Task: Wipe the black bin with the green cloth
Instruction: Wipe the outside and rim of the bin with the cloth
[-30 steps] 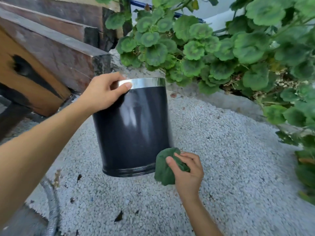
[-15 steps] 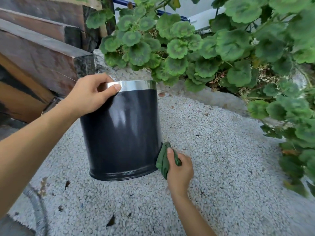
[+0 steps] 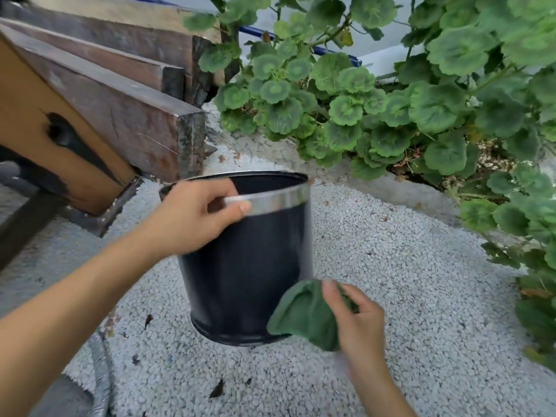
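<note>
Our left hand (image 3: 195, 218) clamps the round black metal bin's (image 3: 246, 266) chrome rim; our right hand (image 3: 356, 320), fingers closed on the crumpled green cloth (image 3: 304, 314), wipes low at frame centre; we judge most of the wall remains.

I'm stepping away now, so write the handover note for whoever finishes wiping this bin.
Left hand: grips the silver rim of the black bin, thumb outside, fingers over the edge, steadying it.
Right hand: holds the bunched green cloth against the bin's lower right side.
The bin stands upright on the gravel beside the plant.
Done: wiping is under way low on the wall.
Left: how much is clean cannot be told; cover the rest of the outside.
</note>
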`<act>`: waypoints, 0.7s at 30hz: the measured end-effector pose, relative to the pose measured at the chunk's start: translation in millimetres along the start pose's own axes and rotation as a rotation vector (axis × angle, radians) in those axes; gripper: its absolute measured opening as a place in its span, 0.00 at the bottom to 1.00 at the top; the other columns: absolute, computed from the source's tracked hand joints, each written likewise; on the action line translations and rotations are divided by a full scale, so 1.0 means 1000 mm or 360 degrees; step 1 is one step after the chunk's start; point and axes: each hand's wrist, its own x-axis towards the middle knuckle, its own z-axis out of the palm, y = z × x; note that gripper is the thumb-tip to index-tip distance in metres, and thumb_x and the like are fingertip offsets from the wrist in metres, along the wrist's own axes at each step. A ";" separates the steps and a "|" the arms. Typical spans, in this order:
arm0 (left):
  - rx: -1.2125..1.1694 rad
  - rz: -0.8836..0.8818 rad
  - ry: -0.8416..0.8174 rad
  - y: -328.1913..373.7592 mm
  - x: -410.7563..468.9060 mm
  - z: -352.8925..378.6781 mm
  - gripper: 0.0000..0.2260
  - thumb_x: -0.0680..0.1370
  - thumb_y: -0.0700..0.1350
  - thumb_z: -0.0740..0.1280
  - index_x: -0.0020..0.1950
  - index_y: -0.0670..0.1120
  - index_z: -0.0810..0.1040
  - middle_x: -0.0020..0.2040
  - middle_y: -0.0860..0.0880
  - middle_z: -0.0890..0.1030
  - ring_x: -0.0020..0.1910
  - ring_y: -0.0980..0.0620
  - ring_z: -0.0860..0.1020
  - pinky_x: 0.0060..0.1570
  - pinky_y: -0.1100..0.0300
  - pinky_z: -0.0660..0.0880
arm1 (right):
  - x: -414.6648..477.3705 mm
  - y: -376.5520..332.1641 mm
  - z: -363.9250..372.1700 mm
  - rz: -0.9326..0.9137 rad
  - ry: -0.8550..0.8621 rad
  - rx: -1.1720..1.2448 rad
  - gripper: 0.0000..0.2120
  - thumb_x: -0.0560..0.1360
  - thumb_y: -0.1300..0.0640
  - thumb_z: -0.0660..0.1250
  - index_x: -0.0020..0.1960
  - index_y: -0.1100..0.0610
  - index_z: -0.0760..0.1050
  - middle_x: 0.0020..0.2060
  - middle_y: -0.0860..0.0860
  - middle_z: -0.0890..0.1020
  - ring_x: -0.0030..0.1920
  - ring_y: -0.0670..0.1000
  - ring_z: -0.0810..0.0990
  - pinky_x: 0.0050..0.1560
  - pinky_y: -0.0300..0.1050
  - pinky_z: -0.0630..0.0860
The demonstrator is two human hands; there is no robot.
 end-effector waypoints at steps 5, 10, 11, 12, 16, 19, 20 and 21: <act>0.0086 0.0323 -0.0369 0.023 -0.078 -0.002 0.17 0.80 0.60 0.67 0.37 0.51 0.72 0.33 0.56 0.75 0.33 0.58 0.75 0.35 0.54 0.73 | 0.010 -0.044 -0.014 0.0347 -0.0119 0.0750 0.19 0.72 0.44 0.71 0.53 0.57 0.87 0.51 0.58 0.88 0.47 0.57 0.88 0.42 0.54 0.85; 0.0396 0.0520 -0.0600 0.036 -0.136 0.025 0.18 0.80 0.64 0.64 0.40 0.55 0.65 0.36 0.57 0.74 0.37 0.57 0.75 0.36 0.61 0.72 | 0.012 -0.066 -0.011 0.0555 0.0010 0.1324 0.11 0.75 0.52 0.73 0.39 0.57 0.89 0.45 0.55 0.89 0.41 0.54 0.88 0.33 0.50 0.86; 0.0375 0.0474 -0.0581 0.035 -0.137 0.028 0.19 0.80 0.65 0.64 0.39 0.54 0.66 0.36 0.57 0.74 0.36 0.58 0.74 0.35 0.62 0.73 | 0.010 -0.071 -0.009 0.0624 0.0011 0.1498 0.10 0.64 0.57 0.83 0.43 0.59 0.88 0.47 0.57 0.88 0.44 0.55 0.86 0.33 0.53 0.86; 0.0278 0.0368 -0.0550 0.036 -0.134 0.028 0.21 0.79 0.68 0.63 0.39 0.53 0.68 0.35 0.56 0.75 0.36 0.59 0.74 0.36 0.61 0.73 | 0.009 -0.068 -0.008 0.0674 0.0045 0.1649 0.25 0.54 0.61 0.87 0.49 0.60 0.86 0.48 0.58 0.87 0.46 0.56 0.84 0.32 0.53 0.86; -0.0881 -0.0662 -0.0294 0.042 -0.096 0.035 0.30 0.72 0.76 0.65 0.42 0.48 0.81 0.37 0.52 0.83 0.33 0.59 0.79 0.36 0.63 0.76 | 0.003 -0.073 0.000 0.0845 0.0059 0.1887 0.15 0.75 0.56 0.73 0.61 0.57 0.78 0.48 0.58 0.82 0.45 0.53 0.79 0.33 0.45 0.81; -0.1716 -0.1491 0.0055 0.036 -0.050 0.042 0.29 0.74 0.68 0.68 0.54 0.41 0.79 0.49 0.45 0.84 0.37 0.50 0.85 0.32 0.58 0.80 | 0.007 -0.064 -0.002 0.0865 0.0073 0.1918 0.11 0.79 0.52 0.70 0.57 0.58 0.81 0.51 0.58 0.83 0.46 0.54 0.80 0.34 0.46 0.82; -0.1921 -0.1669 0.0174 0.035 -0.035 0.043 0.27 0.78 0.64 0.68 0.59 0.40 0.77 0.51 0.44 0.83 0.40 0.47 0.85 0.32 0.56 0.81 | 0.006 -0.065 -0.001 0.0852 0.0057 0.1919 0.11 0.78 0.52 0.71 0.56 0.59 0.82 0.50 0.58 0.84 0.47 0.55 0.80 0.35 0.47 0.82; -0.2097 -0.1789 0.0300 0.035 -0.023 0.045 0.24 0.80 0.60 0.68 0.63 0.41 0.74 0.51 0.43 0.82 0.42 0.45 0.85 0.34 0.55 0.81 | 0.006 -0.066 -0.001 0.0833 0.0057 0.1916 0.12 0.76 0.53 0.72 0.56 0.59 0.82 0.49 0.59 0.84 0.47 0.56 0.81 0.35 0.47 0.83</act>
